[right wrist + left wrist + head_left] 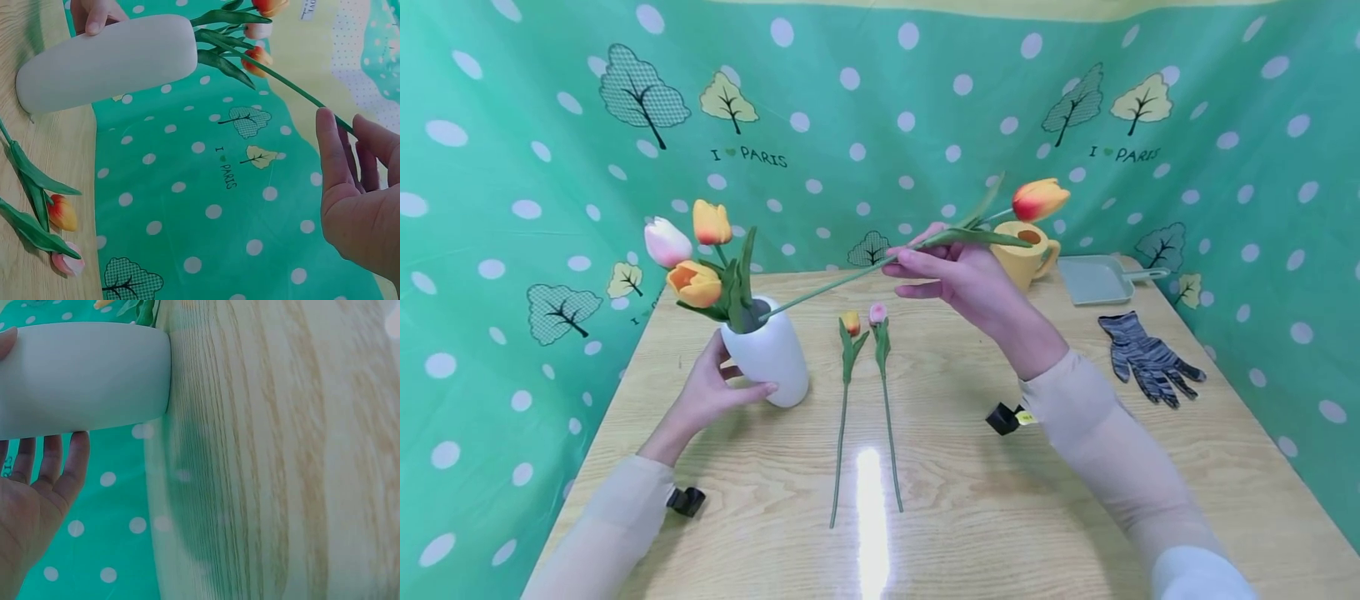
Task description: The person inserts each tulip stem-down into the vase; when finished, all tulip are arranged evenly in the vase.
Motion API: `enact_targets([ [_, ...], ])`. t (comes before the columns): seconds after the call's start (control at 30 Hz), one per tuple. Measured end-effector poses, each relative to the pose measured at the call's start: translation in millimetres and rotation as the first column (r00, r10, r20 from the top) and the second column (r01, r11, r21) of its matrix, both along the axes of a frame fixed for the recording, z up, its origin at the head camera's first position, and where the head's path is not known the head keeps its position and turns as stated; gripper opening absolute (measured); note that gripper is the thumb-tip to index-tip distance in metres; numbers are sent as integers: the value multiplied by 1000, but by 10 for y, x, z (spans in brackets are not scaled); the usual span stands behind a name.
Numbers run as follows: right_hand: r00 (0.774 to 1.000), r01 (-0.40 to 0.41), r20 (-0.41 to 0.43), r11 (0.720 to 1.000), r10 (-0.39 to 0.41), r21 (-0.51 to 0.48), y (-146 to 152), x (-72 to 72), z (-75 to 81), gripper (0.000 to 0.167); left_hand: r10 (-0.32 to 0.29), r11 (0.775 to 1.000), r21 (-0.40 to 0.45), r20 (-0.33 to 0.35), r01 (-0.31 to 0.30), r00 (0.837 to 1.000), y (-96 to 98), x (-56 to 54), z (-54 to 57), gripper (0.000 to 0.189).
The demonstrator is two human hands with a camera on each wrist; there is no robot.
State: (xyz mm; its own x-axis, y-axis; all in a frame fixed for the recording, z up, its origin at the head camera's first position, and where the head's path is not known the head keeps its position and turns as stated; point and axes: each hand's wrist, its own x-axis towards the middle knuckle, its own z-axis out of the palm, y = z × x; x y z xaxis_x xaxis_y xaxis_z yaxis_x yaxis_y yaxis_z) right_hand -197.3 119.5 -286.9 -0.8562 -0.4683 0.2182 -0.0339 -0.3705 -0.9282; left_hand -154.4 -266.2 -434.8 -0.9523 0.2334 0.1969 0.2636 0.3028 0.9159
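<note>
A white vase [771,354] stands tilted slightly on the table, holding a pink-white tulip [667,242] and two orange-yellow tulips [696,284]. My left hand [718,387] grips the vase around its side, thumb across the front. Between thumb and fingers, my right hand [958,271] pinches the green stem of a red-and-yellow tulip [1040,200]. The lower end of that stem [294,87] reaches into the vase's mouth. On the table between the hands lie another yellow-orange tulip [848,350] and a pink tulip [881,342], side by side.
A yellow mug-like pitcher [1021,265] stands at the back right behind my right hand. Beside it lie a grey dustpan [1095,281] and a dark striped glove [1150,358]. A dotted green cloth [850,108] hangs around the table [970,500].
</note>
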Motion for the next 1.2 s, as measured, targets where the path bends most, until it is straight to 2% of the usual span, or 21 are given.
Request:
enact_targets([
  [0.47,997,-16,-72,996,23,88,-168,-40,69,7,1,1000,-2,-4,-1,1000,1,-12,1,92],
  [0.77,990,-34,-124,975,62,218,-301,-56,101,14,-3,1000,3,0,3,1000,4,-2,9,92],
  [1.03,988,-83,-110,970,111,230,-433,-85,85,15,-1,1000,-2,-5,1,1000,-5,-11,-18,91],
  [1.2,990,-122,-50,972,134,199,-511,-113,68,9,-2,1000,-4,-14,1,1000,-4,-12,-17,91],
])
